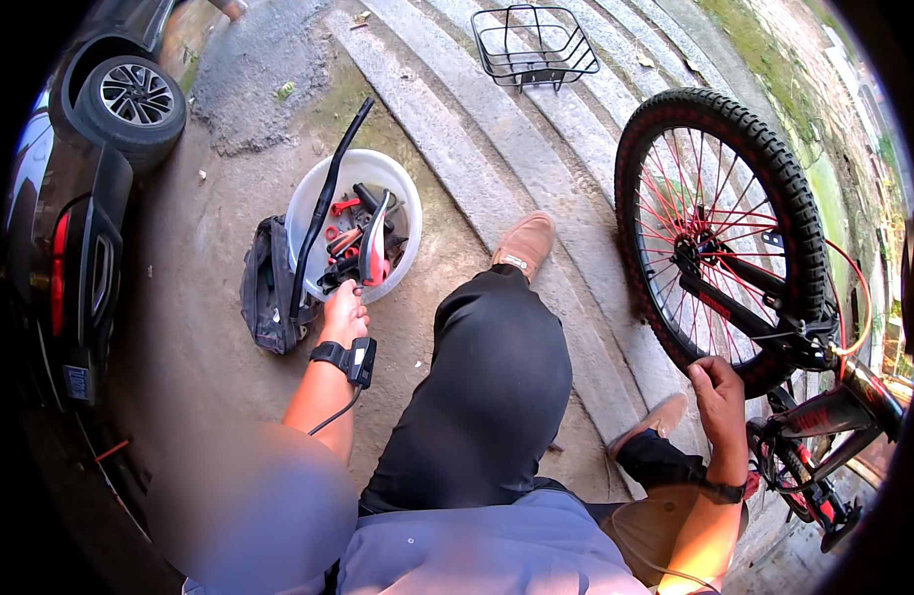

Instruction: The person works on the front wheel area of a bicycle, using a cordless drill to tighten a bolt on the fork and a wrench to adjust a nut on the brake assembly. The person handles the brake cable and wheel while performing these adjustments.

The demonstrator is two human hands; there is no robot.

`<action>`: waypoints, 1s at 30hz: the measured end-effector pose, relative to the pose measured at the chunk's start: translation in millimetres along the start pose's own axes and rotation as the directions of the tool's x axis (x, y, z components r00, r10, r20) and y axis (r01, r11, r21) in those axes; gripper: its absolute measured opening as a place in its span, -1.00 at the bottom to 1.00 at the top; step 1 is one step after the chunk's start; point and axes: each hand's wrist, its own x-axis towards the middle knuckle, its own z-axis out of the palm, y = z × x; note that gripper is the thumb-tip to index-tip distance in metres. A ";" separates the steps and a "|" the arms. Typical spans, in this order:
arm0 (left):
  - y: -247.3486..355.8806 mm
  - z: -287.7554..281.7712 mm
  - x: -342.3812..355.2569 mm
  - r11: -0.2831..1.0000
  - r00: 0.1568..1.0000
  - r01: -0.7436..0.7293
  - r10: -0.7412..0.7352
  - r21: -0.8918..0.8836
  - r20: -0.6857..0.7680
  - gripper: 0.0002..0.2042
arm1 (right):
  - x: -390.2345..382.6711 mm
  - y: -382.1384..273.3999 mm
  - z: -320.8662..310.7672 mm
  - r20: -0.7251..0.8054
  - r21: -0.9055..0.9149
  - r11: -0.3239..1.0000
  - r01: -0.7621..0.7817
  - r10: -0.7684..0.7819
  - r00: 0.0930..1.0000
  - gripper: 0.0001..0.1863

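Note:
My left hand [343,315] is curled at the near rim of a white plastic bucket [402,187], beside a red, white and black part [376,243]; what its fingers hold is unclear. The bucket holds several red and black parts and a long black bar [329,187]. A dark bag [266,288] lies left of it. My right hand [720,402] is closed against the lower edge of the black tire [794,188] of a bicycle with red spokes, at my right; whether it grips anything there is hidden. The bicycle's frame [819,416] extends below the wheel.
A dark car [85,248] with its wheel [130,104] stands along the left. A black wire basket [531,50] sits on the stone steps [447,109] ahead. My legs and brown shoes [524,241] are between bucket and bicycle. A small part of someone or something shows at top left.

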 end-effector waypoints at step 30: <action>34.5 65.6 -57.2 0.962 0.906 -0.049 0.157 -0.270 0.393 -0.68 | 0.1 -30.8 -2.9 0.140 0.428 0.895 -0.124 0.070 0.988 -0.74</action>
